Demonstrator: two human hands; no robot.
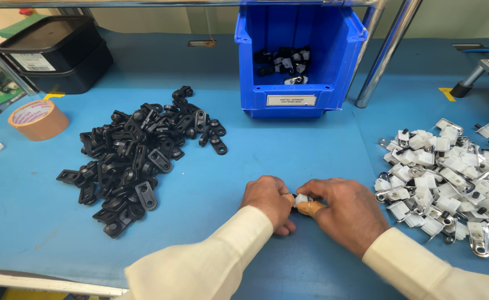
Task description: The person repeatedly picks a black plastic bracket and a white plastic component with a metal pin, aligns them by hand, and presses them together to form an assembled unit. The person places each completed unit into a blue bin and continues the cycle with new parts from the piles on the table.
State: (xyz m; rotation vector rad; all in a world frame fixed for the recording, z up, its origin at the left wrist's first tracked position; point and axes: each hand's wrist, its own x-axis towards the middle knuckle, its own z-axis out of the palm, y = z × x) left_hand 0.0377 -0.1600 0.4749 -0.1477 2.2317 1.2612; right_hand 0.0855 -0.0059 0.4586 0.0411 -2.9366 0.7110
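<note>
My left hand and my right hand meet low at the middle of the blue table. Between their fingertips they pinch a small white and black clip part. The thumbs wear tan finger covers. A heap of black plastic clips lies to the left of my hands. On the right lies a heap of white and metal clip parts. Cream sleeves cover both forearms.
A blue bin with several assembled black and white pieces stands at the back centre. A roll of brown tape and stacked black trays sit at the far left. Two metal posts rise beside the bin.
</note>
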